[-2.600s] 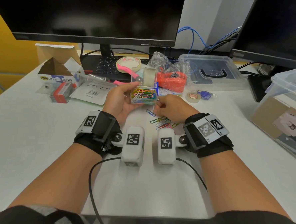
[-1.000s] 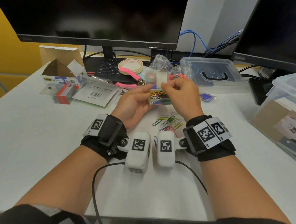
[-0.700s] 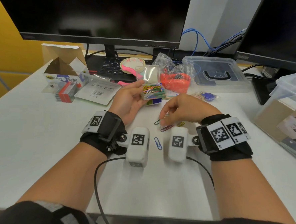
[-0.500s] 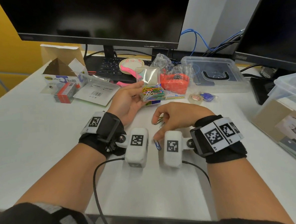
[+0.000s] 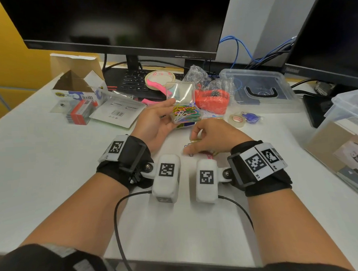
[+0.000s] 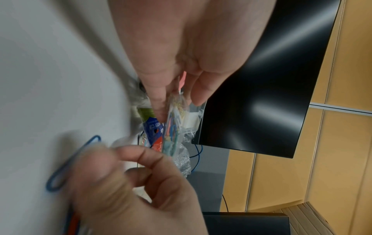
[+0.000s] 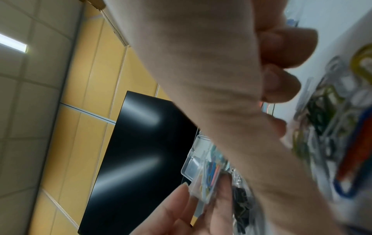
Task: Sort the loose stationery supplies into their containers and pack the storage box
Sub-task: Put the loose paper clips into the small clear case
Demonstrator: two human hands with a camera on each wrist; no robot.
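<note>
While left hand (image 5: 155,124) grips clip box (image 5: 185,114), left wrist view reveals right hand (image 6: 128,187) pinching blue clip (image 6: 70,162).

clip case (image 5: 183,105): clear, glossy hard plastic is being shown, gripped between the left hand's fingers (image 5: 165,105).
paper clips (image 7: 330,127): smooth, shiny coloured coating is being shown, under the right hand's fingertips (image 5: 188,150).
table (image 5: 39,164): a matt, smooth white surface is being presented beneath the fingers.
storage box (image 5: 261,88): translucent, slightly frosted plastic is being shown beyond the fingers.
carton (image 5: 76,87): matt brown cardboard is being shown.
</note>
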